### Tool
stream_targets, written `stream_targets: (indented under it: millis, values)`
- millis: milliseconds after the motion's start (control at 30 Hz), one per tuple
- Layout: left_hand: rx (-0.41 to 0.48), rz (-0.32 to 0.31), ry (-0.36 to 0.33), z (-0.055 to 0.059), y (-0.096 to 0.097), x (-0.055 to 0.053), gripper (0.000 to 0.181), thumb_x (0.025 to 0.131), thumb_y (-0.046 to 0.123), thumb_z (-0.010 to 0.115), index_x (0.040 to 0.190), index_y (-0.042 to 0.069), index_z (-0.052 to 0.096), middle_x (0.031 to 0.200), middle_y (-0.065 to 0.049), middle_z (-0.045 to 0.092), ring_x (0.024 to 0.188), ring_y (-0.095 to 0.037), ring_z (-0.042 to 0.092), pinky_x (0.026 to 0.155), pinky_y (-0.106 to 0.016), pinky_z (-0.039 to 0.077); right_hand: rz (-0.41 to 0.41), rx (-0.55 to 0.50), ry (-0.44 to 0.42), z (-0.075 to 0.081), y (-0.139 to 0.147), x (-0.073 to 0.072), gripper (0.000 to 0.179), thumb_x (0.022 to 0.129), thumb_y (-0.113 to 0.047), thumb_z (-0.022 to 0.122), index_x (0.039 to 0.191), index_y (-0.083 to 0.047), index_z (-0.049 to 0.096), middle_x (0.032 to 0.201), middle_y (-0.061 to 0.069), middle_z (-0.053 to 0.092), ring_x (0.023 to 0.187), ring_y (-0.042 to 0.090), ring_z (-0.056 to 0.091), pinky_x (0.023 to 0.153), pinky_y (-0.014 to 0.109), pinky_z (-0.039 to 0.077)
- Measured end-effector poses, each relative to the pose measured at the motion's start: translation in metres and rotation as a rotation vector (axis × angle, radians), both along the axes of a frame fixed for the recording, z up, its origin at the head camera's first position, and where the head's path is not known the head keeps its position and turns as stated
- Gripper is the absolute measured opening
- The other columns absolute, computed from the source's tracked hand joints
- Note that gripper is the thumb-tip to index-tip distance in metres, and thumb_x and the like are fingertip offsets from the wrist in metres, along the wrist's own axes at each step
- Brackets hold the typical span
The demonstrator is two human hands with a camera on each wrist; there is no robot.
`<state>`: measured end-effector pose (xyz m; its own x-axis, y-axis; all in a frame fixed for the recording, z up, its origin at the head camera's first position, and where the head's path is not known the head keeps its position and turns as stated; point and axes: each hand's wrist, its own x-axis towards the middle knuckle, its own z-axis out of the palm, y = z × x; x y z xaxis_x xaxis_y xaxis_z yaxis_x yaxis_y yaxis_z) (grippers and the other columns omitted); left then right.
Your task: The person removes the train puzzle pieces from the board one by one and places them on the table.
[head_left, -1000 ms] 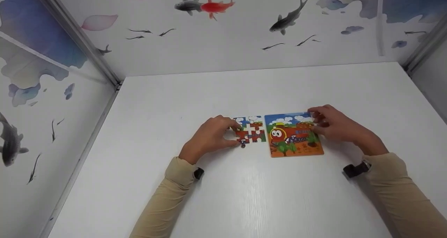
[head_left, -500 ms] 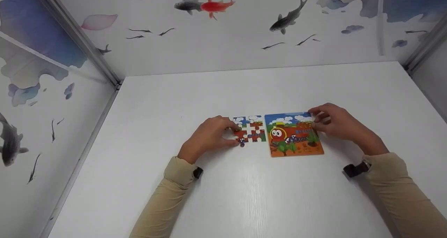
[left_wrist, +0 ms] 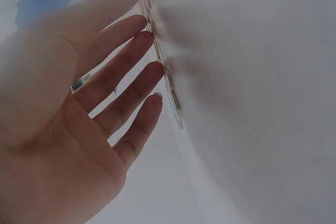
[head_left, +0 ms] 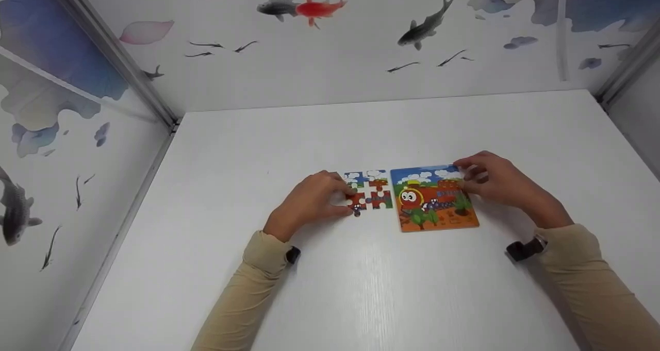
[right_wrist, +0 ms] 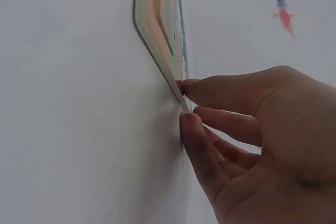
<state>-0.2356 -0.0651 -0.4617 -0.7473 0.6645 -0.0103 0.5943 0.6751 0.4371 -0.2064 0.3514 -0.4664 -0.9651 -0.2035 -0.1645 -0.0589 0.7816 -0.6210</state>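
Several joined jigsaw pieces (head_left: 380, 182) lie on the white table (head_left: 330, 284), with cutouts along their lower and left edges and a small gap in their middle. My left hand (head_left: 312, 199) reaches around their left side. In the left wrist view its extended fingers (left_wrist: 126, 85) touch the thin edge of the pieces (left_wrist: 172, 90). Just right of them lies a puzzle board (head_left: 430, 199) picturing a red cartoon train. My right hand (head_left: 497, 181) holds its upper right corner between thumb and index finger, seen close up in the right wrist view. My fingers cover part of each picture.
A white back wall (head_left: 350, 78) painted with fish rises behind the table. A side wall (head_left: 56, 170) stands at the left and another (head_left: 637, 93) at the right. Black wrist straps (head_left: 526, 249) sit at both cuffs.
Both hands stay almost in place. The lowest part of the jigsaw pieces, by my left thumb, has shifted very slightly left. My right hand has crept slightly upward in view.
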Motion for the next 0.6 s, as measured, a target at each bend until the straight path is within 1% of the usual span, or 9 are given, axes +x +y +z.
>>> stream_targets:
  millis: [100, 200, 267, 367, 467, 600]
  values:
    - [0.008, -0.002, 0.0, 0.001, 0.0, 0.0, 0.034, 0.094, 0.029, 0.087, 0.126, 0.018, 0.083, 0.122, 0.0, 0.078, 0.117, -0.021, 0.067, 0.107, -0.041, 0.056, 0.0, 0.0, 0.004, 0.001, 0.0, 0.0, 0.052, 0.103, -0.016, 0.073, 0.152, -0.003, 0.059, 0.142, 0.023, 0.054, 0.131, 0.046, 0.061, 0.109, 0.063, 0.054]
    - [0.033, 0.006, 0.018, 0.004, 0.0, 0.001, 0.034, 0.094, 0.032, 0.087, 0.124, 0.017, 0.083, 0.122, -0.001, 0.078, 0.119, -0.022, 0.068, 0.11, -0.042, 0.056, 0.001, 0.003, 0.01, 0.001, -0.001, 0.0, 0.053, 0.103, -0.018, 0.074, 0.152, -0.003, 0.059, 0.142, 0.024, 0.054, 0.129, 0.046, 0.062, 0.108, 0.062, 0.056]
    - [0.063, 0.017, 0.036, 0.006, 0.002, 0.001, 0.033, 0.096, 0.032, 0.086, 0.124, 0.016, 0.083, 0.122, -0.001, 0.079, 0.12, -0.022, 0.068, 0.11, -0.041, 0.056, -0.003, 0.003, 0.01, 0.002, -0.002, 0.001, 0.053, 0.103, -0.019, 0.074, 0.151, -0.004, 0.06, 0.143, 0.023, 0.055, 0.129, 0.045, 0.062, 0.107, 0.061, 0.057]
    - [0.111, 0.016, 0.058, 0.009, 0.007, 0.004, 0.03, 0.098, 0.031, 0.083, 0.123, 0.015, 0.082, 0.121, -0.002, 0.08, 0.119, -0.022, 0.07, 0.108, -0.041, 0.057, -0.005, 0.007, 0.013, 0.001, -0.001, 0.001, 0.053, 0.103, -0.021, 0.076, 0.151, -0.004, 0.06, 0.144, 0.023, 0.055, 0.128, 0.045, 0.063, 0.105, 0.059, 0.058]
    - [0.138, -0.008, 0.069, 0.013, 0.016, 0.008, 0.028, 0.099, 0.028, 0.082, 0.123, 0.013, 0.083, 0.119, -0.003, 0.08, 0.116, -0.023, 0.071, 0.103, -0.039, 0.059, -0.006, 0.005, 0.008, 0.0, 0.0, 0.001, 0.054, 0.103, -0.022, 0.076, 0.151, -0.005, 0.06, 0.145, 0.023, 0.054, 0.128, 0.044, 0.064, 0.103, 0.056, 0.059]
    - [0.123, -0.059, 0.067, 0.016, 0.033, 0.014, 0.028, 0.1, 0.029, 0.081, 0.125, 0.015, 0.082, 0.118, -0.001, 0.08, 0.108, -0.024, 0.071, 0.092, -0.034, 0.06, -0.008, 0.001, 0.001, 0.0, 0.001, 0.0, 0.054, 0.103, -0.022, 0.076, 0.152, -0.005, 0.06, 0.146, 0.023, 0.054, 0.129, 0.044, 0.063, 0.103, 0.056, 0.06]
